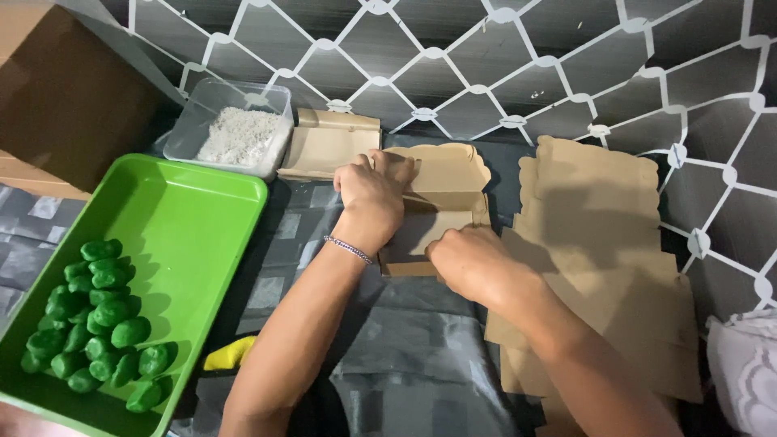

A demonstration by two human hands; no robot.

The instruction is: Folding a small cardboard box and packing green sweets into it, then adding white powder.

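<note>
Head view: both hands' fingers grip the brown paper box [443, 190], left hand [374, 193] seemingly folding its wall

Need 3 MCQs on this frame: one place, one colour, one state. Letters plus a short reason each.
1. Where do the green lumps lie?
A. the tray's near corner
B. the clear tub
C. the flat card stack

2. What colour is the tray?
A. blue
B. green
C. white

3. What state is the card box between the hands?
A. flat on the stack
B. partly folded up
C. crushed

Answers:
1 A, they cluster in the tray's near left corner.
2 B, its rim and floor are bright green.
3 B, left hand and right hand press its raised flaps.
</note>
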